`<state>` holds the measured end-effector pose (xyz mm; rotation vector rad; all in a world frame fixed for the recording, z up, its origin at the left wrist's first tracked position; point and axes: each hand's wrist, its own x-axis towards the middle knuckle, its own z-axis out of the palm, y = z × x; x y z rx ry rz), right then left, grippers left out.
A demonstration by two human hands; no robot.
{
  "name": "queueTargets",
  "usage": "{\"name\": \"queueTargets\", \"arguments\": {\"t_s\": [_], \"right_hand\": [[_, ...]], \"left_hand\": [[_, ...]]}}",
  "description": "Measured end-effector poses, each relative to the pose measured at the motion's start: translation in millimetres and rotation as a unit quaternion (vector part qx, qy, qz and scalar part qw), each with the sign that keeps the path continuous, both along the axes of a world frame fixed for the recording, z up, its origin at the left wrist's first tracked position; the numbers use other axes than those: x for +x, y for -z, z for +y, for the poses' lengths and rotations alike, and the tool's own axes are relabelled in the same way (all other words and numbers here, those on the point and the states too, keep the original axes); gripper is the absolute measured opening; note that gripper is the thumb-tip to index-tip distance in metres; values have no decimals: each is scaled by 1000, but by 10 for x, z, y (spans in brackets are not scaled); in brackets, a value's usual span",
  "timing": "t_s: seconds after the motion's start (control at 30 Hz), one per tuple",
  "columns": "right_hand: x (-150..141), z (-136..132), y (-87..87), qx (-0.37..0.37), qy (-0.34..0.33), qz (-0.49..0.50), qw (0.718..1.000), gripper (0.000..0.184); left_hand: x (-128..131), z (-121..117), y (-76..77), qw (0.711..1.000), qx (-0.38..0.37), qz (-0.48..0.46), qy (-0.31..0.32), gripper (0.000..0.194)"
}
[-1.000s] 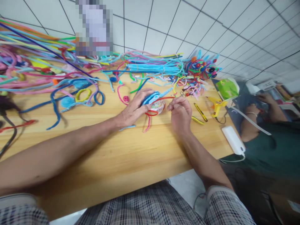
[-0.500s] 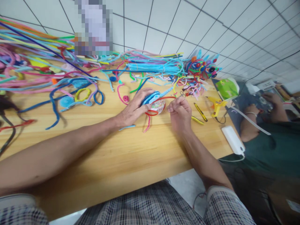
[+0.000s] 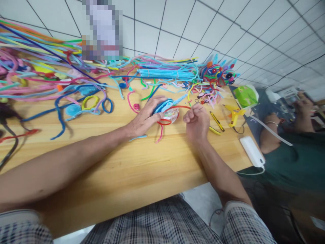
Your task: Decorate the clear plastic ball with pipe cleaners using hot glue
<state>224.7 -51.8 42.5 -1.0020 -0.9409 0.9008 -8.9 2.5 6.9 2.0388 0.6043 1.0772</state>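
My left hand lies over a small round craft piece wrapped in light-blue pipe cleaner, its fingers pressing it down on the wooden table. A red pipe cleaner loops round the piece. My right hand is closed in a pinch on the red pipe cleaner's end, just right of the piece.
Heaps of coloured pipe cleaners cover the table's far side, with a bright finished figure at the back right. A yellow utility knife, a yellow glue gun and a white box lie near the right edge. Another person sits beyond it.
My right hand has curled tighter and shifted slightly right, drawing the red pipe cleaner with it. My left hand stays on the piece. The other person's far hand has risen.
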Motion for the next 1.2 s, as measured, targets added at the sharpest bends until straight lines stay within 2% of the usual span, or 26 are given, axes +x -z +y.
{"name": "queueTargets", "arguments": {"t_s": [0.07, 0.1, 0.17, 0.23, 0.3, 0.37, 0.43, 0.6, 0.7, 0.93, 1.2], "right_hand": [[22, -32, 22, 42, 70, -85, 993, 17], [25, -58, 27, 80, 96, -152, 980, 15], [14, -119, 24, 161, 115, -309, 930, 10], [-16, -177, 10, 217, 93, -446, 863, 9], [-50, -216, -3, 240, 62, -537, 807, 21], [-76, -236, -9, 244, 30, -589, 770, 33], [-90, -241, -6, 249, 8, -612, 751, 43], [-119, -234, 29, 259, -1, -636, 727, 52], [-139, -229, 43, 236, -13, -645, 727, 50], [-163, -208, 34, 235, -16, -647, 725, 49], [-183, -171, 33, 264, 25, -659, 704, 46]], "left_hand": [[-2, -4, -1, 1000, -4, -1, 0, 56], [-4, -4, 0, 1000, -6, -1, 1, 56], [-7, -1, 2, 1000, -3, -1, 3, 57], [-7, 6, 8, 1000, 2, 1, 3, 58], [-5, 11, 16, 1000, 8, 2, 2, 59], [0, 12, 23, 1000, 11, 0, -1, 60], [4, 9, 28, 1000, 13, -2, -3, 60], [2, 10, 39, 1000, 20, -10, 3, 58], [4, 18, 47, 1000, 20, -10, 5, 58], [29, 6, 34, 1000, -14, -14, -2, 57], [-1, 43, 34, 1000, -6, -1, 21, 63]]}}
